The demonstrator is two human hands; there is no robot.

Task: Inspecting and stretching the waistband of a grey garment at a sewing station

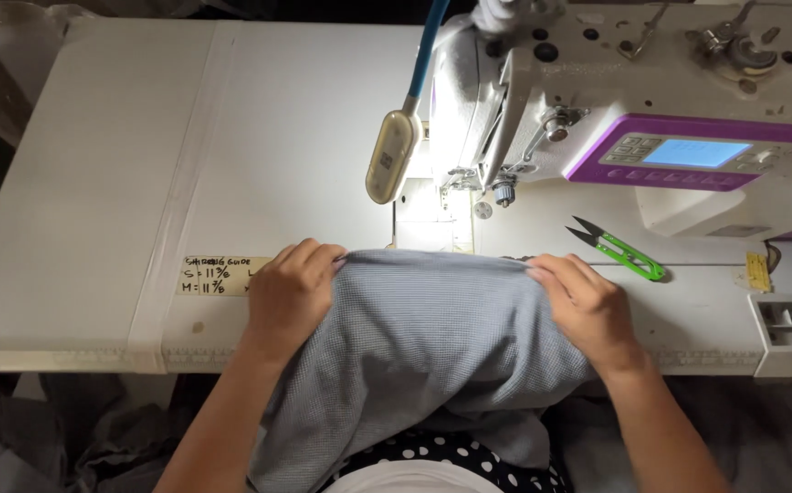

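Grey waffle-weave fabric (423, 338) stretched across table edge (76, 351) before sewing machine (542, 110), top hem pinched at left by left hand (291, 297), at right by right hand (587, 310); green thread snips (619, 248) nearby.

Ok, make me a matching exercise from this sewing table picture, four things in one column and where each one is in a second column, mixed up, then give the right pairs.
Things:
1. grey fabric
2. thread snips
3. lamp
4. paper label

Places:
A. taped to the table beside the left hand
B. on a blue neck, lit, left of the sewing machine
C. gripped along its top edge by both hands, the right hand too
D. lying on the table below the purple control panel

Pairs: 1-C, 2-D, 3-B, 4-A
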